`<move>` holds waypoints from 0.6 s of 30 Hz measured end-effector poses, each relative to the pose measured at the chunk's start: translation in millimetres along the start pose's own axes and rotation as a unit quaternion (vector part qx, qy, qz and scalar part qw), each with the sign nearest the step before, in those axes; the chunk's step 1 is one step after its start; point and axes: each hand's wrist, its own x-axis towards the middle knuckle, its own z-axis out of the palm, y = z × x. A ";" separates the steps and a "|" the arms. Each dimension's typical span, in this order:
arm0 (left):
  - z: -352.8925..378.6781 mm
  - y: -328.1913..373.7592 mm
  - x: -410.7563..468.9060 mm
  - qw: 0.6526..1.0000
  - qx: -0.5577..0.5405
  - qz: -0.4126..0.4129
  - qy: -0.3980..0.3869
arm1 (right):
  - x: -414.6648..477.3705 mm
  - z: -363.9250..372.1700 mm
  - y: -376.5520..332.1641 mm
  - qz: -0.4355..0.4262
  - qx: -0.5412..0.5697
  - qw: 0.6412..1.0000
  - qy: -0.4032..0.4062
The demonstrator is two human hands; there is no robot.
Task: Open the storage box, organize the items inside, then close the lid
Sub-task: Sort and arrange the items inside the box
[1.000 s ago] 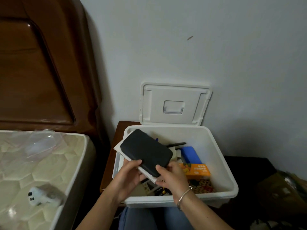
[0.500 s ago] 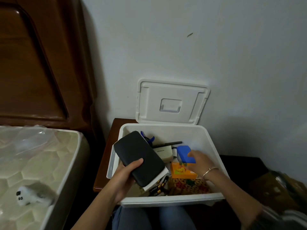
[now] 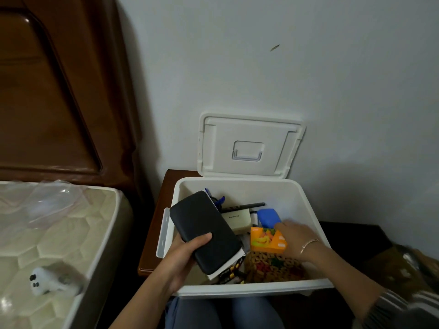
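The white storage box [image 3: 308, 207] stands open in front of my knees, its lid [image 3: 249, 146] leaning back against the wall. My left hand [image 3: 183, 255] grips a black case [image 3: 202, 231] stacked on a flat white item, held over the box's left side. My right hand [image 3: 294, 238] reaches into the box and rests on the orange carton [image 3: 266, 241], its fingertips touching a blue block [image 3: 268, 217]. Also inside are a beige device [image 3: 237, 219] with a black antenna, batteries [image 3: 230, 273] and a patterned packet [image 3: 273, 269].
The box sits against a small wooden nightstand [image 3: 154, 233]. To the left is a mattress [image 3: 54, 238] with a small grey and white toy [image 3: 47, 279] and clear plastic wrap [image 3: 50, 200]. A dark wooden headboard [image 3: 47, 91] rises behind it. Dark clutter lies at the right.
My right hand let go of the black case and moved right into the box, onto the orange carton and blue block. My left hand now holds the case alone.
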 end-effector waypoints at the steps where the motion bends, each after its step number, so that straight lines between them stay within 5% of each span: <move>1: 0.3 0.4 -0.6 1.000 0.002 -0.004 -0.004 | -9.1 -10.3 1.2 0.011 0.036 0.999 0.010; 4: 0.8 1.0 -2.2 1.000 0.001 -0.020 -0.014 | -42.5 -43.3 -2.8 0.055 0.176 0.981 0.066; 8: 2.1 1.7 -2.1 0.999 0.000 -0.031 -0.019 | -74.6 -75.8 -59.5 0.032 0.413 0.893 0.177; 14: 15.9 8.0 -9.0 0.999 0.016 0.022 -0.025 | -63.3 -75.7 -152.0 0.042 0.279 0.933 0.224; 18: 14.9 11.3 -16.0 0.999 -0.014 0.027 -0.031 | -57.8 -77.5 -177.4 0.029 0.286 0.924 0.251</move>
